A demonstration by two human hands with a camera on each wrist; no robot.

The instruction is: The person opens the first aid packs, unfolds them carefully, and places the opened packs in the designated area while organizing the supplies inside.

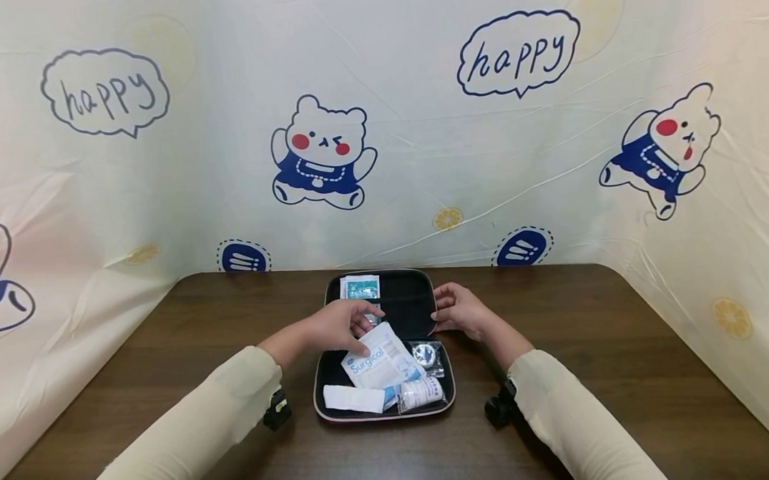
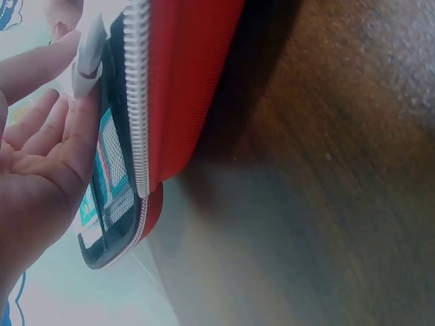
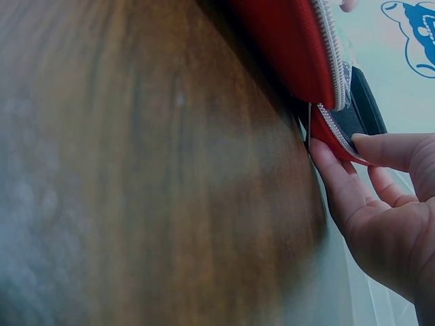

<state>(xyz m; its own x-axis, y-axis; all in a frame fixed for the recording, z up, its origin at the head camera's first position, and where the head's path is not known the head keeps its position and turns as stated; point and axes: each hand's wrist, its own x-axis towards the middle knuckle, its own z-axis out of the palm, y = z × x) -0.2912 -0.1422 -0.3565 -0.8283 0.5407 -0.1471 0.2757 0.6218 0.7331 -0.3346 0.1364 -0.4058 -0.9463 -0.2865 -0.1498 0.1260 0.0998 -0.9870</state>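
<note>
Packet [image 1: 378, 362] of white-blue paper, pinched by left hand [image 1: 338, 328], red zippered case [image 2: 180, 81] gripped by right hand [image 1: 463, 312], lower centre, seemingly positioning, needing steadiness next.

- The surface [image 1: 170, 342] is brown, with visible wood grain and rounded corners at its far left and far right.
- A soft sheen shows on its near middle part.
- A zip case [image 1: 408, 310] lies open on the surface, midway between left and right, toward the far edge.
- The base [image 1: 384, 417] of the case is on the near side, its lid at the far side, reaching about to the far edge.
- The red shell [image 2: 187, 88] of the base casts a dark shadow onto the wood beside it.
</note>
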